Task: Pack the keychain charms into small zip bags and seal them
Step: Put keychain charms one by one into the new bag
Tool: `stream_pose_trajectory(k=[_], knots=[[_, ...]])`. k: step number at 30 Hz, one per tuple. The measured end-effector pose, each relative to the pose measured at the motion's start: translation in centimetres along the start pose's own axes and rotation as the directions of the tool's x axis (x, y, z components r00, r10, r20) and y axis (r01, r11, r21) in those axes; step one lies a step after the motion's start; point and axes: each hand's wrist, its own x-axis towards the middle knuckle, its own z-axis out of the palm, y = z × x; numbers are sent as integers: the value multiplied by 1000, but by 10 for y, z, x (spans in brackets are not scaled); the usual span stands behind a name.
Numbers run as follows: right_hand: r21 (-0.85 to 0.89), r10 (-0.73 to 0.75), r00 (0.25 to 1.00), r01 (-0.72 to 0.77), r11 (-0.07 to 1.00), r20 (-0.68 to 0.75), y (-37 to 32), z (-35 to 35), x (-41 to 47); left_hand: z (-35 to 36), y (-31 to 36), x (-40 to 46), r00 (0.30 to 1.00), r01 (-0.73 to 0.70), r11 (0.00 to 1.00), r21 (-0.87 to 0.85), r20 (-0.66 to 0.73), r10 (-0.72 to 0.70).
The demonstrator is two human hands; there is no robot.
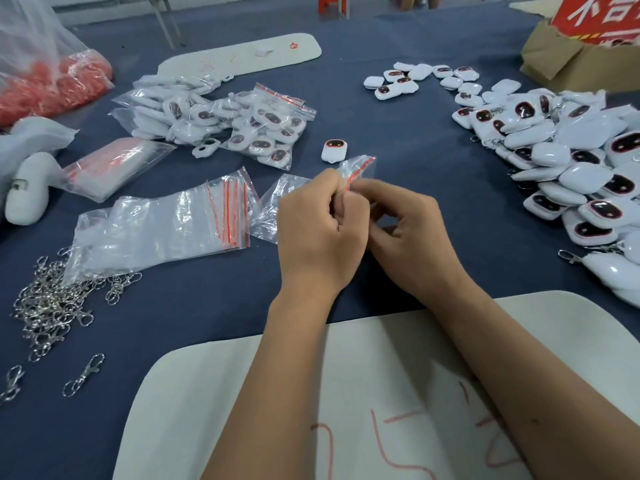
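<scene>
My left hand [317,223] and my right hand [403,230] meet over the middle of the blue table, and both pinch the red zip edge of one small clear zip bag [358,168]. Whether anything is inside the bag is hidden by my fingers. One loose white charm [334,150] with a dark red-rimmed face lies just beyond the bag. A big heap of loose charms [568,157] fills the right side. Bagged charms [242,123] are piled at the back left. Empty zip bags [166,226] lie left of my hands.
Metal clasps [52,299] are scattered at the left front. A white foam board [242,393] lies under my forearms, another [242,53] at the back. A bag of red items [52,84] sits far left, a cardboard box [571,64] far right.
</scene>
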Motion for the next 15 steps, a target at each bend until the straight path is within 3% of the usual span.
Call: stream_pose_trajectory(k=[4,7,9,11,13,15], knots=[[64,159,963,-148,987,-220,5,-3,0,1,-4,1,983,147,984,-101,-100,-157],[164,265,953,-241,957,-145,2,-3,2,-1,0,5,958,209,935,-288,-131,-255],[66,232,962,-225,972,-141,0,-1,1,-4,7,8,933,213,840,-499,-152,-327],[-133,165,954,-203,970,-252,0,0,-1,-11,10,13,909,178,766,-617,-194,-368],[-319,140,909,-278,906,-394,3,-3,-1,-17,9,14,910,90,823,-561,-289,-297],[-411,186,852,-413,813,-489,7,-11,0,-23,9,13,911,-62,929,-365,-401,-97]])
